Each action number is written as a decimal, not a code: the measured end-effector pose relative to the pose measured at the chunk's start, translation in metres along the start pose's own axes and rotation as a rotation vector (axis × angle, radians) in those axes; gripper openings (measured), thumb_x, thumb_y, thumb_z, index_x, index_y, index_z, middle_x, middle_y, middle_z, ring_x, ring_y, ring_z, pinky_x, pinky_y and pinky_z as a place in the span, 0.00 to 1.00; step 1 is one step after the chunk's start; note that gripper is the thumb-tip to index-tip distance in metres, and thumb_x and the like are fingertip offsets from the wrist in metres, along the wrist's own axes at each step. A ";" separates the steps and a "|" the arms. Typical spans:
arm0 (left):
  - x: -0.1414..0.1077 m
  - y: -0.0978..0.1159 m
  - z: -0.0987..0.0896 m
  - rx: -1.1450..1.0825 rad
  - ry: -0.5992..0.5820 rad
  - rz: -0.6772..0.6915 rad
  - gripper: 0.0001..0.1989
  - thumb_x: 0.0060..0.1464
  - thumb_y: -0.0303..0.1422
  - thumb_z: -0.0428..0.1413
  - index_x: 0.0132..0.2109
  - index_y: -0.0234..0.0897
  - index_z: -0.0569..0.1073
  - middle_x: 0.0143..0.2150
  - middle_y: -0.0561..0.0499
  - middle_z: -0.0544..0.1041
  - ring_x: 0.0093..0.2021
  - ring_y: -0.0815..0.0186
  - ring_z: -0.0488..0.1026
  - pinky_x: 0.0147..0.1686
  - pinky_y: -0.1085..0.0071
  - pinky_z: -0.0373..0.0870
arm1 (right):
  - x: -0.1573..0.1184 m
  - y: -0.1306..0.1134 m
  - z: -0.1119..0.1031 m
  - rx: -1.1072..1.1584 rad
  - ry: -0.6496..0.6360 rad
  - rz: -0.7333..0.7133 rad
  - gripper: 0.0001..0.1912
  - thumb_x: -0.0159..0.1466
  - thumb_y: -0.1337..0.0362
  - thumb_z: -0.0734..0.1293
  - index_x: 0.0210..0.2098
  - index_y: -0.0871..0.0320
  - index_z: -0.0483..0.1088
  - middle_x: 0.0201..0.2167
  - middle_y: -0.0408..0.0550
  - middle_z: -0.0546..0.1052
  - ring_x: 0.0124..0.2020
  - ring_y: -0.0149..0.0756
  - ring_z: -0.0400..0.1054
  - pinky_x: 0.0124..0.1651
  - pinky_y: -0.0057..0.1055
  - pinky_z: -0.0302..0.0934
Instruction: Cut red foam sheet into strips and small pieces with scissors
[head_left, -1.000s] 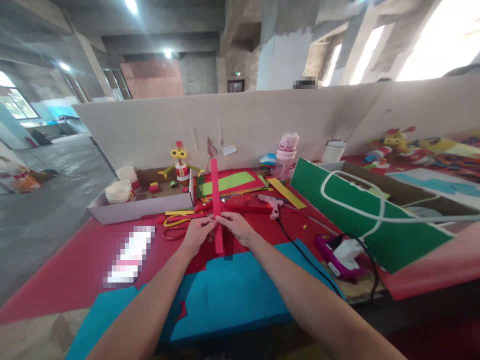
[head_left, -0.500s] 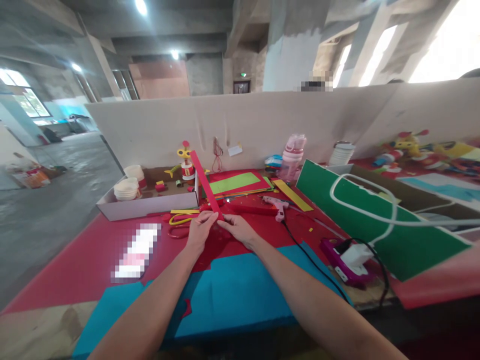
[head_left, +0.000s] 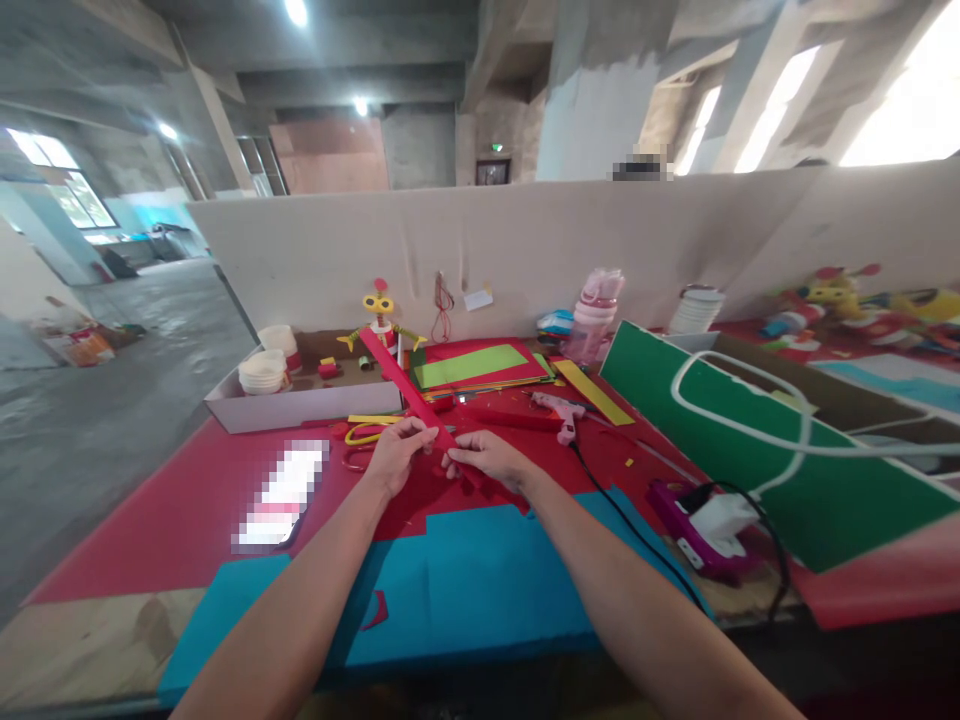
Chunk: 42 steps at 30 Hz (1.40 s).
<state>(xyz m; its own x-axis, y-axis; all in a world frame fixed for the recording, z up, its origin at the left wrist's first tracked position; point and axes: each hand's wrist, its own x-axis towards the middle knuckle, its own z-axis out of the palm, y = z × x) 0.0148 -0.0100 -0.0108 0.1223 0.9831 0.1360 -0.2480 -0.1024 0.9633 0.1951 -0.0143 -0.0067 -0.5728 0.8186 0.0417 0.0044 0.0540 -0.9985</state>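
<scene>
A long red paper strip (head_left: 401,380) slants up and to the left above the table, held by both hands. My left hand (head_left: 397,455) pinches it on its left edge between thumb and fingers. My right hand (head_left: 487,460) grips it lower down, near its near end, with the fingertips partly behind the strip. Scissors with yellow handles (head_left: 365,432) lie just left of my left hand. A pink glue gun (head_left: 561,412) rests on the red table covering beyond my right hand. Blue sheets (head_left: 480,570) lie beneath my forearms, with a small red scrap (head_left: 375,610) on them.
At the back left, a shallow box (head_left: 307,412) holds paper cups and a yellow-headed figure (head_left: 378,303). Coloured sheets (head_left: 480,367) are stacked at the back. A purple power strip (head_left: 694,540) with cables and a green panel (head_left: 720,440) stand right. A phone (head_left: 281,497) lies left.
The strip has tilted further left and its top end is lower. My hands have moved slightly apart, the right one now gripping closer to the strip's near end.
</scene>
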 end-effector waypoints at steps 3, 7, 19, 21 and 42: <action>-0.001 -0.006 0.006 0.013 0.010 0.038 0.14 0.42 0.36 0.65 0.23 0.34 0.69 0.20 0.56 0.69 0.23 0.74 0.64 0.28 0.75 0.61 | 0.002 -0.002 0.002 -0.053 0.064 -0.100 0.20 0.57 0.48 0.67 0.30 0.60 0.75 0.25 0.48 0.78 0.27 0.32 0.69 0.34 0.29 0.61; 0.000 -0.011 0.011 0.001 -0.035 -0.005 0.14 0.42 0.37 0.65 0.24 0.34 0.69 0.20 0.56 0.69 0.23 0.74 0.64 0.26 0.75 0.60 | 0.006 0.000 0.001 -0.140 0.121 -0.177 0.20 0.58 0.48 0.66 0.23 0.59 0.72 0.20 0.44 0.74 0.24 0.30 0.66 0.34 0.29 0.59; 0.000 -0.001 0.003 0.005 -0.025 -0.026 0.13 0.39 0.34 0.67 0.26 0.32 0.71 0.20 0.56 0.70 0.21 0.74 0.65 0.24 0.75 0.59 | 0.006 0.005 -0.005 -0.135 0.014 -0.046 0.18 0.58 0.51 0.67 0.28 0.61 0.72 0.18 0.43 0.72 0.21 0.29 0.64 0.29 0.27 0.60; 0.001 -0.004 0.004 0.053 0.016 0.005 0.13 0.38 0.34 0.67 0.25 0.32 0.72 0.20 0.56 0.70 0.21 0.74 0.64 0.24 0.75 0.58 | 0.006 0.004 -0.003 -0.157 0.029 -0.059 0.16 0.59 0.52 0.66 0.29 0.61 0.71 0.21 0.45 0.74 0.23 0.30 0.66 0.29 0.27 0.60; 0.000 -0.001 -0.002 0.137 -0.021 -0.001 0.14 0.42 0.38 0.64 0.24 0.32 0.72 0.18 0.54 0.69 0.20 0.73 0.63 0.23 0.74 0.58 | 0.004 0.004 -0.004 -0.103 -0.011 0.002 0.13 0.62 0.57 0.64 0.29 0.61 0.69 0.19 0.43 0.72 0.22 0.28 0.65 0.29 0.27 0.60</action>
<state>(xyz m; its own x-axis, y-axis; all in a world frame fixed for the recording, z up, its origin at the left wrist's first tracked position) 0.0133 -0.0092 -0.0124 0.1434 0.9800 0.1381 -0.1145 -0.1221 0.9859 0.1961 -0.0082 -0.0103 -0.5819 0.8124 0.0385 0.0894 0.1110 -0.9898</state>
